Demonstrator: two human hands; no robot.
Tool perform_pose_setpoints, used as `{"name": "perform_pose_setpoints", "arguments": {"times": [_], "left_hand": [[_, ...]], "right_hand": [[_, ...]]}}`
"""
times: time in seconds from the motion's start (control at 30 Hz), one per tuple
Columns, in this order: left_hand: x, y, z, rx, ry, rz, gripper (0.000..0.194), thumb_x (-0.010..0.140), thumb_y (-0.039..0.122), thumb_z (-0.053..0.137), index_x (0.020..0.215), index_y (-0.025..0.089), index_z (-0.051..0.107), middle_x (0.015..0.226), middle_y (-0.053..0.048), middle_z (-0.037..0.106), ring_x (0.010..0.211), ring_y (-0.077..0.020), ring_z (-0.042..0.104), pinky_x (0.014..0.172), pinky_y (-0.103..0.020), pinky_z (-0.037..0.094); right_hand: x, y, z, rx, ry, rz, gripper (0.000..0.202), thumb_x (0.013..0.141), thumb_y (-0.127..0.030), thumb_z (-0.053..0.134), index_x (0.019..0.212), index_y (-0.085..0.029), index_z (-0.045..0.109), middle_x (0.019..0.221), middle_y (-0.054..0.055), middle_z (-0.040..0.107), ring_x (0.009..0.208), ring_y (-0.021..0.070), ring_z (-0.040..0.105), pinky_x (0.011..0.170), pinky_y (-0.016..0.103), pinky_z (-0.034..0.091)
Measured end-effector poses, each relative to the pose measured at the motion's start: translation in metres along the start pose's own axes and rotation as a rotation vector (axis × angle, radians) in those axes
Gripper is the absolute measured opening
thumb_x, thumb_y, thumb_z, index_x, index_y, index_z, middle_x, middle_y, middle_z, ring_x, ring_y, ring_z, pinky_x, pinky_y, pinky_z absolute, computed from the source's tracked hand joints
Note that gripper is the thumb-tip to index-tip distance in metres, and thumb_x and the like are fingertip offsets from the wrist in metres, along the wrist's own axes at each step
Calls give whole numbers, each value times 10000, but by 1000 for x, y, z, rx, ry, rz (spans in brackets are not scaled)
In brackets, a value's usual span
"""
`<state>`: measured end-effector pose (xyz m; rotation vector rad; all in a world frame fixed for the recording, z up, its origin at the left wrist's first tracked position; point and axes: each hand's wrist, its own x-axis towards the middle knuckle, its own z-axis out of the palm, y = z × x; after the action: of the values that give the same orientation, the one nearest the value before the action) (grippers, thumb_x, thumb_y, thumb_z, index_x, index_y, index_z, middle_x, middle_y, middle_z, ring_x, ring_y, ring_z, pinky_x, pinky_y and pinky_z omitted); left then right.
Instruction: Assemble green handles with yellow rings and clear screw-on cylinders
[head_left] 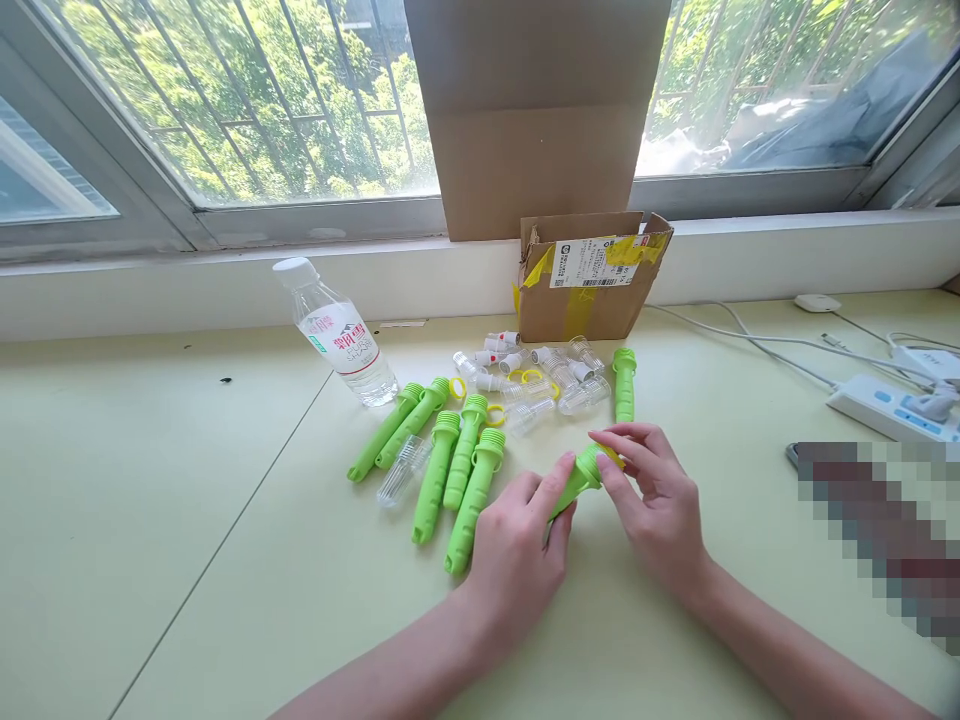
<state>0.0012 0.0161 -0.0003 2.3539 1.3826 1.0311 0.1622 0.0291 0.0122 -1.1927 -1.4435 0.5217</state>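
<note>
My left hand (521, 545) is wrapped round a green plastic tube handle (579, 482) with a threaded end, which points up and to the right. At that end, the fingertips of my right hand (660, 500) pinch a yellow ring (613, 456). The ring sits at the mouth of the handle; whether it is fully around the thread I cannot tell. Several similar green handles (431, 480) lie to the left, and one more green handle (624, 385) lies just beyond my right hand. Clear plastic caps (529, 412), small white parts (501, 343) and loose yellow rings (495, 415) are heaped behind.
A water bottle (341, 335) stands at the back left. An opened cardboard box (592, 290) rests against the wall below the window. To the right are a power strip (892, 410), white cables (757, 345) and a partly pixelated dark object (795, 457). One clear tube (403, 470) lies among the handles.
</note>
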Motion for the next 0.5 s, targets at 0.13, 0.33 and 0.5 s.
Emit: {"name": "perform_pose_setpoints", "arguments": {"times": [0.13, 0.33, 0.5], "left_hand": [[-1, 0, 0, 19, 11, 15, 463, 920, 147, 505, 1370, 249, 469, 824, -19, 619, 700, -152, 591, 582, -242, 466], [0, 0, 0, 7, 6, 12, 470, 926, 152, 507, 1381, 256, 451, 839, -18, 622, 715, -154, 586, 601, -247, 468], [0, 1, 0, -3, -6, -4, 471, 925, 149, 512, 1378, 260, 450, 851, -19, 620, 725, -159, 586, 604, -253, 465]], "right_hand": [[-1, 1, 1, 16, -14, 7, 238, 899, -204, 581, 1112, -260, 671, 1072, 60, 632, 980, 197, 616, 729, 334, 575], [-5, 4, 3, 48, 16, 28, 223, 889, -228, 607, 1100, -247, 674, 1071, 66, 653, 981, 209, 638, 772, 360, 594], [-5, 4, 2, 15, 7, 7, 213, 887, -221, 609, 1085, -249, 683, 1081, 67, 659, 994, 209, 640, 753, 341, 589]]}}
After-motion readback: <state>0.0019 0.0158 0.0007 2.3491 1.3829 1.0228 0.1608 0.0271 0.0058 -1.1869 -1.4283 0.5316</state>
